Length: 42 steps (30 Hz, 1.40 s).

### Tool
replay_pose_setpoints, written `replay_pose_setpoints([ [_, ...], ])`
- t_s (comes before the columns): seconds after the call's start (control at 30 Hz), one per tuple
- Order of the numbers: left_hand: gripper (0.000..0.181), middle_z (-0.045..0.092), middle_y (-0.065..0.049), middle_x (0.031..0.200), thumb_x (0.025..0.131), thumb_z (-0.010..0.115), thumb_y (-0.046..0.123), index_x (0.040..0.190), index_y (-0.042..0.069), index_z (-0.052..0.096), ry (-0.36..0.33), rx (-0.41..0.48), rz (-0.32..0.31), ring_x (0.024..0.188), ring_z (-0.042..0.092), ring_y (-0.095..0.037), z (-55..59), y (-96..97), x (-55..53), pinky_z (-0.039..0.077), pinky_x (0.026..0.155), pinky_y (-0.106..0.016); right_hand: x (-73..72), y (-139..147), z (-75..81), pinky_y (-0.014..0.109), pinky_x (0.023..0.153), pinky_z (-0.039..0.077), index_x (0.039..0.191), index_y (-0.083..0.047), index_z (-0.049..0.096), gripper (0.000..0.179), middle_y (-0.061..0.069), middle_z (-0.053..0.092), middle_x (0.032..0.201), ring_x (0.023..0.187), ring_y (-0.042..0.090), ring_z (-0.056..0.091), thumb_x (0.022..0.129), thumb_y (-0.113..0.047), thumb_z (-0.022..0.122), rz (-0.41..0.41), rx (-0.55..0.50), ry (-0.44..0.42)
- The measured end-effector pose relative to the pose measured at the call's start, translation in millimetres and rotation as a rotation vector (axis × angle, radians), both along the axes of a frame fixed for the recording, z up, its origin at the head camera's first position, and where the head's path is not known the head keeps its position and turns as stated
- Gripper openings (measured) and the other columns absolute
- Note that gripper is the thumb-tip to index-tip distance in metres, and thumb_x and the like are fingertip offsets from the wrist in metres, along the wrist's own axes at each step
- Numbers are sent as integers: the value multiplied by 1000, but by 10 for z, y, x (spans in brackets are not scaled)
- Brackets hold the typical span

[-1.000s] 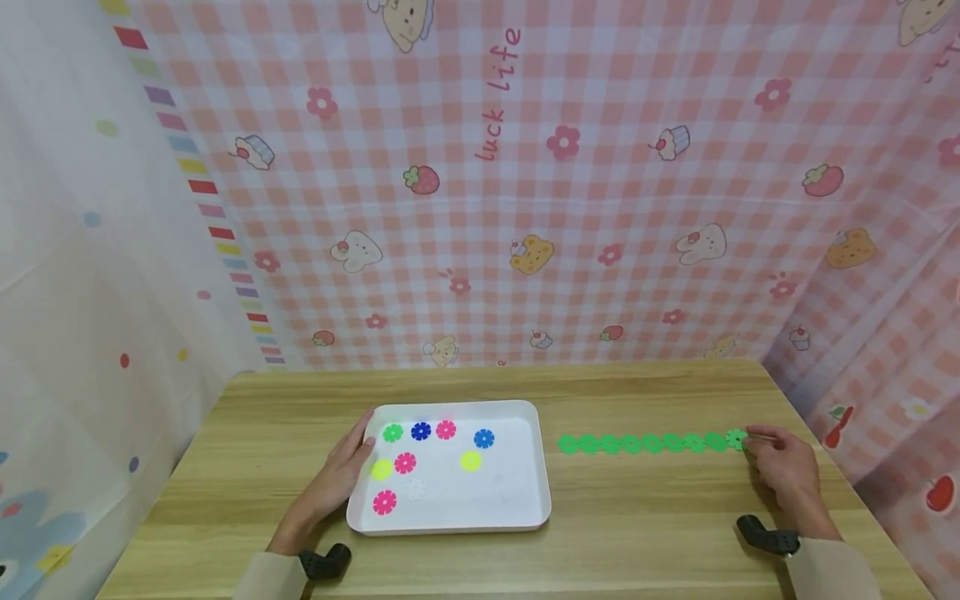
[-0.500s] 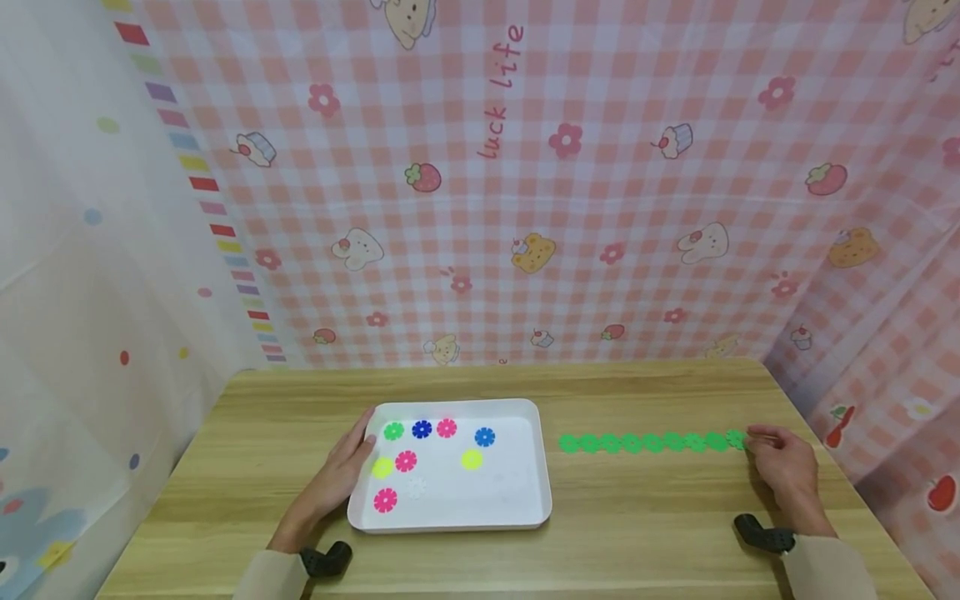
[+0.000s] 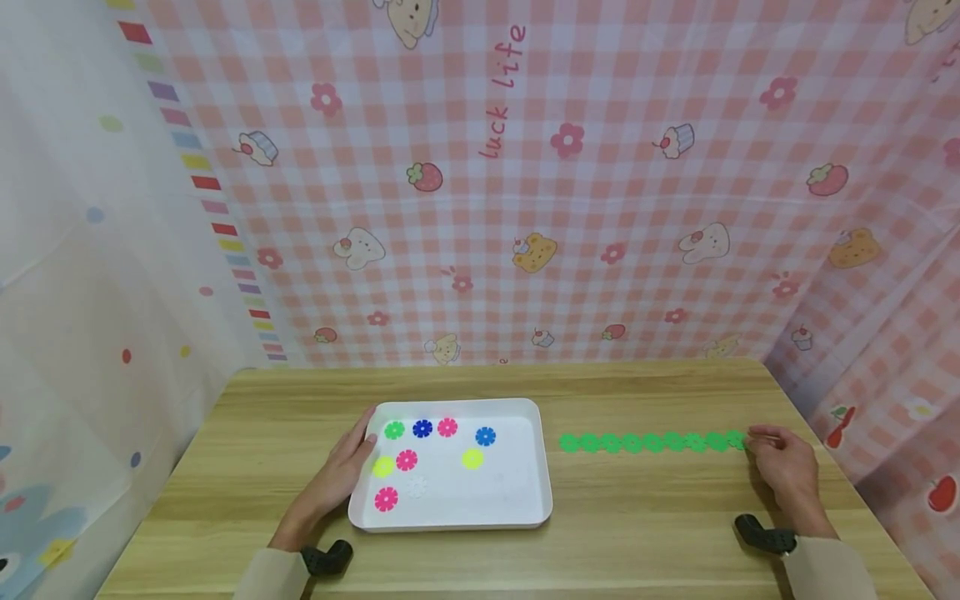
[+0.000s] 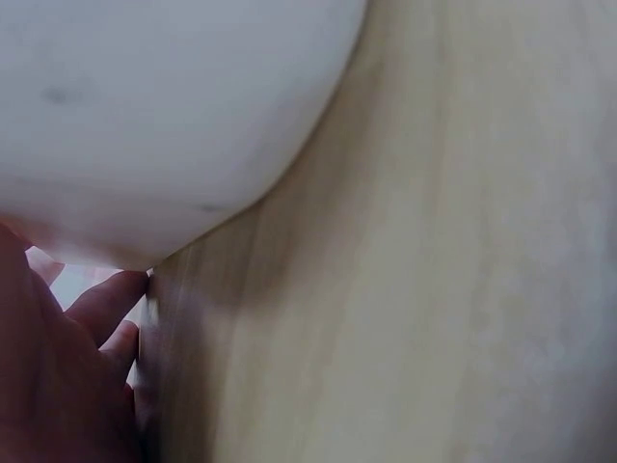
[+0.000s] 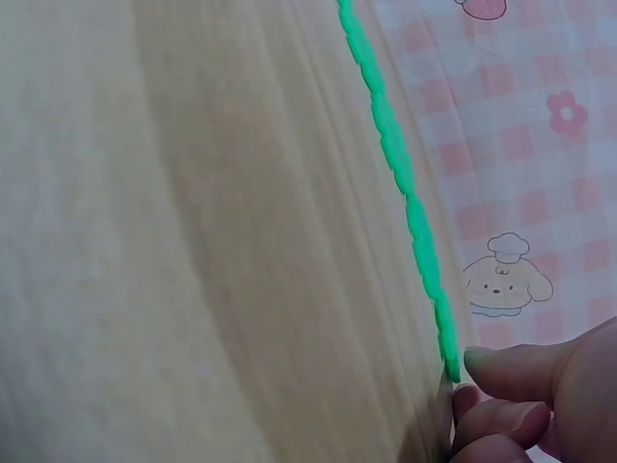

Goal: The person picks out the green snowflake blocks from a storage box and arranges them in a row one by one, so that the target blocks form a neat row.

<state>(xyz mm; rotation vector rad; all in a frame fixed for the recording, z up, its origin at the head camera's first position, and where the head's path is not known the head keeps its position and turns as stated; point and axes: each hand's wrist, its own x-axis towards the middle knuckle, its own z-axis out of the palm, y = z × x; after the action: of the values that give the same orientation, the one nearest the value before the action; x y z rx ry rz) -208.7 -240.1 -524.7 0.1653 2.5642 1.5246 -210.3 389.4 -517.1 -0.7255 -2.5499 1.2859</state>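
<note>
My right hand [image 3: 783, 471] is at the right end of a straight chain of green snowflake discs [image 3: 652, 442] on the table. In the right wrist view the thumb and index fingertips [image 5: 479, 361] pinch at the last disc, the chain [image 5: 413, 227] running away from them edge-on. Around the left side of a white tray [image 3: 502, 500] lies my left hand [image 3: 341, 471], gripping its wall. In the left wrist view the fingers [image 4: 108, 304] reach the tray's underside [image 4: 174, 106]. Inside the tray lie several loose discs, including a green disc [image 3: 394, 430] and a dark blue disc [image 3: 422, 428].
Pink discs [image 3: 407, 460], a yellow disc [image 3: 472, 459], a lighter blue disc [image 3: 485, 437] and a white disc [image 3: 417, 487] also lie in the tray. A checked curtain [image 3: 450, 217] hangs behind the wooden table [image 3: 637, 525].
The green disc at the chain's right end, tilted up a second ago, now lies flatter in line with the others. My right hand shifted very slightly; the left hand and tray stay in place.
</note>
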Motion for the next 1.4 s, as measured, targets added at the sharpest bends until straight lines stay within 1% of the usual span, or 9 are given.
replay_pose_setpoints([
  [0.1, 58, 9, -10, 167, 109, 27, 38, 161, 21, 8, 0, -9, 0, 152, 3, -35, -2, -3, -6, 0, 118, -62, 7, -7, 19, 21, 55, 44, 124, 5, 62, 37, -17, 58, 78, 66, -1, 49, 97, -20, 58, 1, 4, -12],
  [0.3, 57, 9, -9, 167, 109, 27, 39, 161, 23, 9, -6, -25, 10, 152, 4, -36, -5, -10, -14, 1, 118, -63, 32, -136, 125, 25, 54, 44, 128, 3, 59, 41, 2, 63, 86, 65, 6, 51, 97, -25, 57, 12, 24, -26],
  [0.43, 57, 10, -9, 167, 109, 28, 37, 161, 23, 9, -8, -26, 11, 152, 4, -36, -6, -4, -8, 1, 118, -63, -4, -292, 224, 27, 51, 43, 129, 2, 57, 45, 0, 59, 82, 61, 9, 50, 97, -29, 61, 48, -4, -16],
  [0.6, 57, 10, -9, 167, 109, 28, 37, 161, 23, 9, -10, -28, 14, 152, 5, -36, -8, 3, -2, 1, 117, -64, -109, -574, 372, 27, 52, 42, 131, 1, 56, 48, 1, 55, 87, 65, 12, 49, 97, -33, 62, 151, -41, -10],
  [0.77, 57, 10, -9, 167, 109, 27, 38, 161, 23, 8, -6, -35, 19, 152, 6, -36, -2, 2, -1, 1, 118, -64, -241, -916, 539, 29, 63, 46, 135, -1, 53, 54, 11, 56, 108, 89, 22, 54, 99, -40, 59, 307, -64, -14],
  [0.87, 58, 9, -9, 167, 109, 27, 39, 161, 23, 8, -11, -41, 18, 152, 5, -36, 9, 1, 2, 1, 118, -64, -326, -1153, 635, 33, 66, 47, 136, -3, 52, 51, 14, 54, 115, 95, 28, 54, 100, -38, 57, 401, -101, -18],
  [1.07, 58, 9, -9, 167, 109, 27, 39, 161, 23, 7, -19, -43, 17, 151, 4, -36, 24, 3, 5, 1, 117, -64, -527, -1680, 762, 28, 56, 45, 125, -4, 59, 32, 11, 57, 104, 70, 18, 51, 100, -24, 59, 534, -179, 31],
  [1.2, 58, 8, -8, 167, 109, 27, 40, 161, 24, 8, -19, -44, 16, 152, 4, -36, 23, -3, 2, 1, 117, -64, -646, -2075, 817, 24, 52, 40, 117, -2, 62, 24, 9, 56, 100, 61, 12, 45, 98, -16, 62, 629, -272, 41],
  [1.4, 59, 8, -9, 167, 109, 27, 41, 161, 22, 8, -13, -49, 18, 152, 3, -36, 20, -12, 3, 0, 117, -65, -749, -2599, 779, 22, 47, 33, 114, -3, 64, 21, 7, 56, 96, 49, 9, 38, 96, -16, 65, 742, -317, 15],
])
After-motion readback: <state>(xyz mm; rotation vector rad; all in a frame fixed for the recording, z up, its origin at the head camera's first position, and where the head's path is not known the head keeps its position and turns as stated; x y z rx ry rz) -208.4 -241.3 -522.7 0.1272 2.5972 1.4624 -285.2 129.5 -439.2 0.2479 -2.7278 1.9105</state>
